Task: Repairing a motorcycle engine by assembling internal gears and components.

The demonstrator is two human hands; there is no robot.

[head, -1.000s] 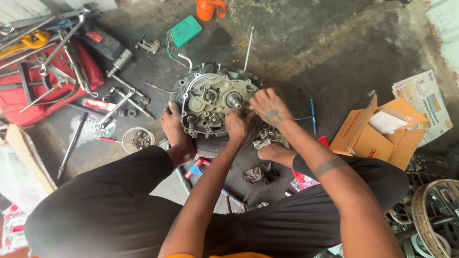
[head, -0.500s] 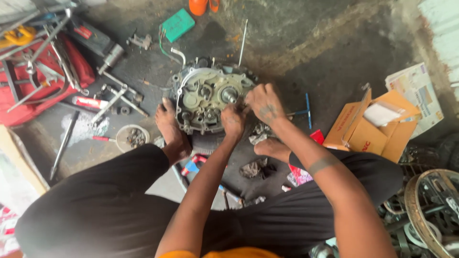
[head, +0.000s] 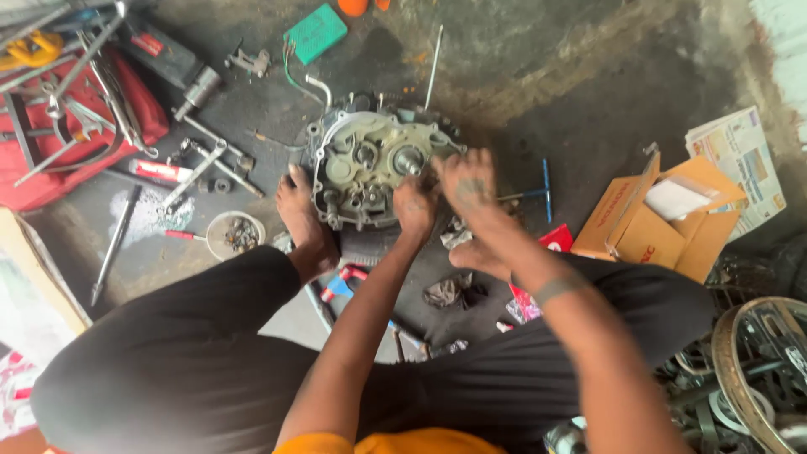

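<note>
- While squatting over the concrete floor [head: 605, 76], the person is keeping an open engine case [head: 370, 168] lying flat between the knees, its gears facing up so both hands are reaching it easily.
- The left hand [head: 415, 208] is pressing on the near right edge of the engine case, just below the round shaft; its grip is looking curled, but I cannot tell whether it is grasping anything.
- The right hand [head: 467, 181] is hovering just beside the left one at the same edge, blurred; whether its grip is released or clenched I cannot tell.
- A bare foot [head: 303, 220] is sitting against the left side of the engine case, apparently bracing it from sliding.
- A small bowl [head: 234, 234] of little parts is resting left of that foot, seemingly keeping loose pieces together and near.
- Long wrenches [head: 197, 168] are lying scattered beyond the bowl, next to a red tool bag [head: 143, 113], well apart from the hands.
- An open cardboard box [head: 656, 223] is sitting to the right, and a blue-handled tool [head: 545, 189] is lying between it and the hands.
- A crumpled rag [head: 454, 292] is lying under the forearms.
</note>
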